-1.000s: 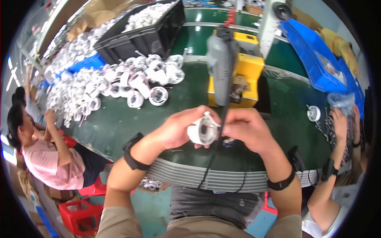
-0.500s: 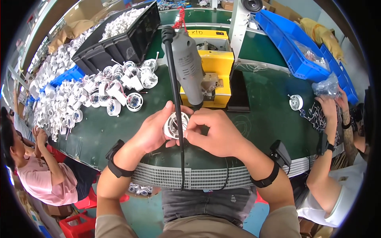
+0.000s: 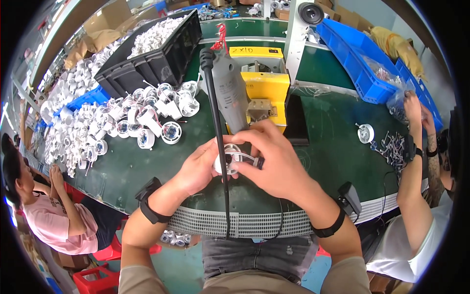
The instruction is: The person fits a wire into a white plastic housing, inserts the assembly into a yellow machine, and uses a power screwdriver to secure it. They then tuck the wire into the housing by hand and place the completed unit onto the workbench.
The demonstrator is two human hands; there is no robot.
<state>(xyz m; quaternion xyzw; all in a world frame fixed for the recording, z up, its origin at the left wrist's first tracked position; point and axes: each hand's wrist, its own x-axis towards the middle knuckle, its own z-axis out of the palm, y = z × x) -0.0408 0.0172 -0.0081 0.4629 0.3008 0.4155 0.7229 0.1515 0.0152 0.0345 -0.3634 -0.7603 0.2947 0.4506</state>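
My left hand (image 3: 196, 169) is closed around a round white plastic housing (image 3: 219, 165), holding its open face up over the bench. White wires (image 3: 245, 155) come out of the housing and lead to a small dark connector (image 3: 257, 162) under my right hand. With fingers curled, my right hand (image 3: 279, 164) grips these wires at the housing's right side. Just behind hangs a grey electric screwdriver (image 3: 227, 90); its tip is hidden by my right fingers. The screwdriver's black cord (image 3: 219, 117) crosses in front of the housing.
A yellow machine (image 3: 267, 88) stands behind the screwdriver. White housings with wires (image 3: 147, 115) are heaped at left, beside a black crate (image 3: 152, 61). At right are a lone white housing (image 3: 365, 133), screws (image 3: 394, 149), blue bins (image 3: 362, 73) and a co-worker's hand (image 3: 412, 105). Another person sits left.
My right hand has shifted up and right, drawing wires and a dark connector out to the housing's right. The housing has moved slightly right. The co-worker's hand at right has risen with the plastic bag.
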